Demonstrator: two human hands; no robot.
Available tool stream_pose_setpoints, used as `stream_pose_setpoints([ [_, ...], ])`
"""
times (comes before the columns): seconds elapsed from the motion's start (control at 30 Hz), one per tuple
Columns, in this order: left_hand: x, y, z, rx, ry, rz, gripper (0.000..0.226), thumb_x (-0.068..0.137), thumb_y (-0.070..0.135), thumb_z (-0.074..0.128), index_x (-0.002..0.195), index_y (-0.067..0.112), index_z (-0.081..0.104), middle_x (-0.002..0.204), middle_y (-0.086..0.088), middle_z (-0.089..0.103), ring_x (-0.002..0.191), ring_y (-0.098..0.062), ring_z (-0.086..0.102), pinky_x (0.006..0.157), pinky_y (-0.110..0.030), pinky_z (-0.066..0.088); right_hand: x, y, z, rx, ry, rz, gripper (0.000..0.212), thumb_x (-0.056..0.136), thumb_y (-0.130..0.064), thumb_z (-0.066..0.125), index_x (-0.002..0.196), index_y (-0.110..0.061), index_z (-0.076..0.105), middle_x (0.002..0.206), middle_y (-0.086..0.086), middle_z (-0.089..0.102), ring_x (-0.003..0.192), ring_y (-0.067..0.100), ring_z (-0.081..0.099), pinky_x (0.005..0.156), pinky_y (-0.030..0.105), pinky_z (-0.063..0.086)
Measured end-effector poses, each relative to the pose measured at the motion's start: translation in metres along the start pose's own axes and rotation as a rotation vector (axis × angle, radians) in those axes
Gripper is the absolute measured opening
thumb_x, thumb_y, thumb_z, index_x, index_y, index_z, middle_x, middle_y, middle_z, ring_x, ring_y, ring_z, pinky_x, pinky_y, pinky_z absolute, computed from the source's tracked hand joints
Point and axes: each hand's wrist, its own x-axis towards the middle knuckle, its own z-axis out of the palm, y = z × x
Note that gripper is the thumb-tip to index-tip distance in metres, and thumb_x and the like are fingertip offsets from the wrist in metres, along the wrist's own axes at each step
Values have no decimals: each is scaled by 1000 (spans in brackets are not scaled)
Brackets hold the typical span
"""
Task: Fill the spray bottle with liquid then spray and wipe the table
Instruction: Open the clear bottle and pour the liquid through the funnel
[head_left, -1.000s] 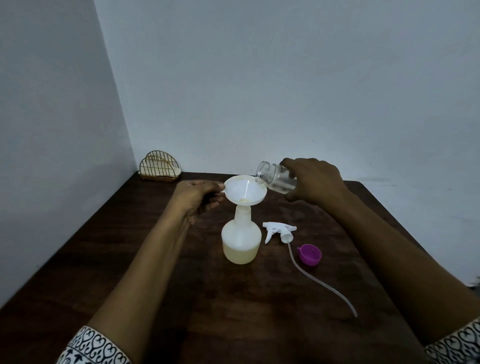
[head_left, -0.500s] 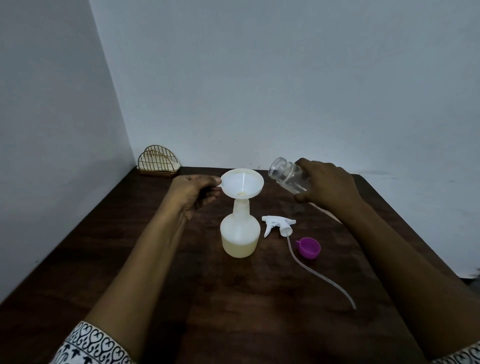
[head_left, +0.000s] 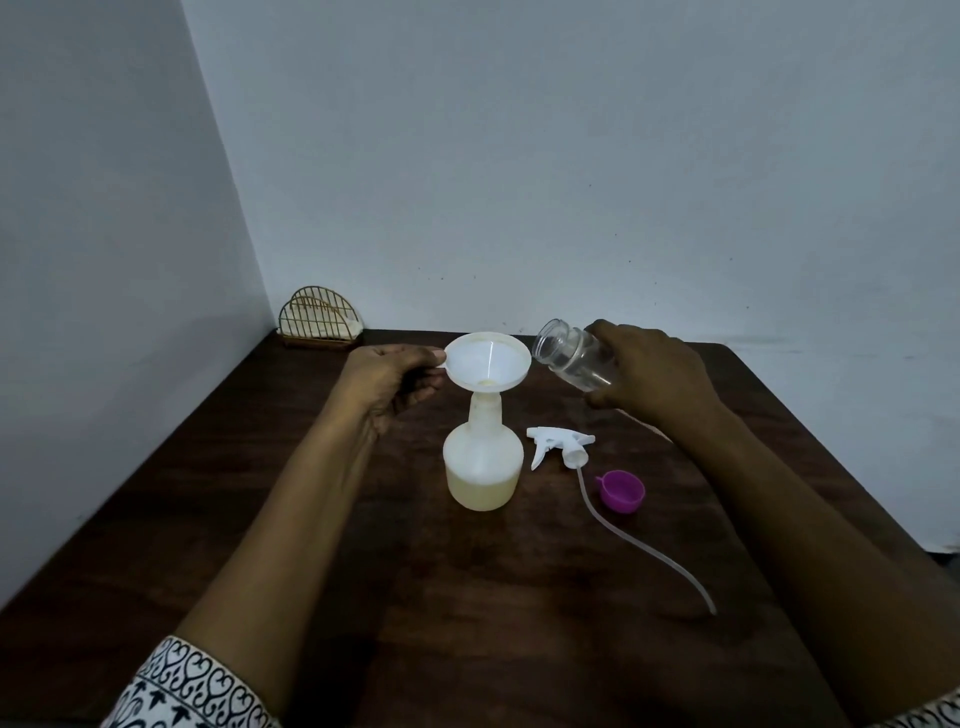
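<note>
Tilted jar now farther right of funnel, within right hand.

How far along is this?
Done: spray bottle partly filled with yellowish liquid. In hand: left hand holds the funnel in its neck; right hand holds the tilted jar beside it. Left: trigger head lies unattached on the table; spraying and wiping remain.

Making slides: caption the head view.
Left hand holds funnel in spray bottle; right hand holds tilted clear jar.
</note>
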Motion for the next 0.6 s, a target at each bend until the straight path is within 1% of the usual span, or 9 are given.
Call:
stream_pose_setpoints([
  [0.13, 0, 0, 0, 1, 0, 1, 6, 81, 2, 67, 76, 5, 68, 50, -1, 66, 45, -6, 62, 44, -15, 50, 4, -6, -3, 39, 37, -18, 60, 67, -41, 77, 116, -20, 50, 103, 1, 64, 93, 24, 60, 67, 29, 39],
  [0.27, -2, 1, 1, -12, -2, 5, 7, 81, 1, 66, 76, 3, 67, 48, -1, 65, 43, -6, 62, 43, -15, 48, 0, -13, 3, 65, 1, -34, 56, 67, -40, 77, 112, -19, 50, 99, 0, 64, 92, 24, 60, 65, 28, 35],
  [0.4, -2, 1, 2, -12, -1, 7, 6, 81, 1, 66, 75, 3, 68, 48, -1, 65, 44, -6, 62, 42, -15, 48, -6, -1, 7, 115, -51, 30, 56, 65, -39, 78, 109, -16, 51, 92, 1, 62, 82, 22, 56, 64, 28, 34],
  [0.43, -2, 1, 2, -12, -1, 7, 6, 81, 2, 67, 76, 4, 68, 49, 0, 65, 44, -6, 62, 43, -15, 48, -7, 3, 6, 163, -74, 48, 56, 65, -38, 80, 108, -16, 52, 91, -1, 61, 81, 20, 54, 64, 28, 36],
  [0.5, -3, 0, 2, -19, -3, 7, 5, 81, 3, 67, 77, 4, 68, 50, 0, 66, 45, -5, 62, 43, -15, 49, -9, 8, 2, 348, -104, 110, 54, 63, -36, 83, 106, -18, 55, 92, -4, 63, 83, 17, 58, 68, 30, 43],
  [0.6, -4, -2, 1, -34, -8, 11, 2, 81, 6, 69, 79, 5, 69, 52, 1, 67, 46, -5, 63, 44, -15, 50, -13, 10, -11, 751, -129, 188, 53, 61, -28, 85, 107, -24, 59, 100, -7, 69, 92, 12, 66, 83, 33, 53],
])
